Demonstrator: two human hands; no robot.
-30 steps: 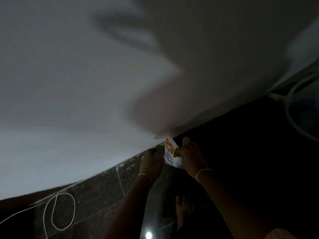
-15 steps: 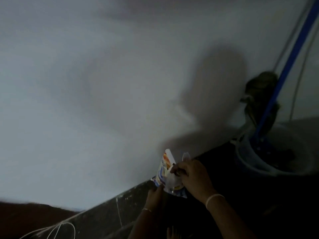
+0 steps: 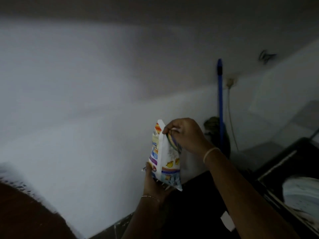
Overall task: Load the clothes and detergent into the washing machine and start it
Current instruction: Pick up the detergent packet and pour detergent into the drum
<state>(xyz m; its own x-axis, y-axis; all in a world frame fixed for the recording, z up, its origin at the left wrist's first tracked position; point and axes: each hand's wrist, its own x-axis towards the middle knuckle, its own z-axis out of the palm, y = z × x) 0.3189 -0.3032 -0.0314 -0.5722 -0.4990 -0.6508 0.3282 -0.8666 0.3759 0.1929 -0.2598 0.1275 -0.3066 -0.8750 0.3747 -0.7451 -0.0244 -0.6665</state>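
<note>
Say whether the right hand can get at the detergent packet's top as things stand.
Likely yes: the right hand pinches the detergent packet at its top, the left hand holds it upright from below, and nothing lies between.

Upright colourful detergent packet (image 3: 162, 157), top open

I see packet (image 3: 164, 157) before wall (image 3: 86, 100) | left hand (image 3: 154, 186) under it, right hand (image 3: 185, 134) atop | mop (image 3: 220, 104) behind right | washer (image 3: 279, 163) far right, clothes (image 3: 303, 195) inside
</note>
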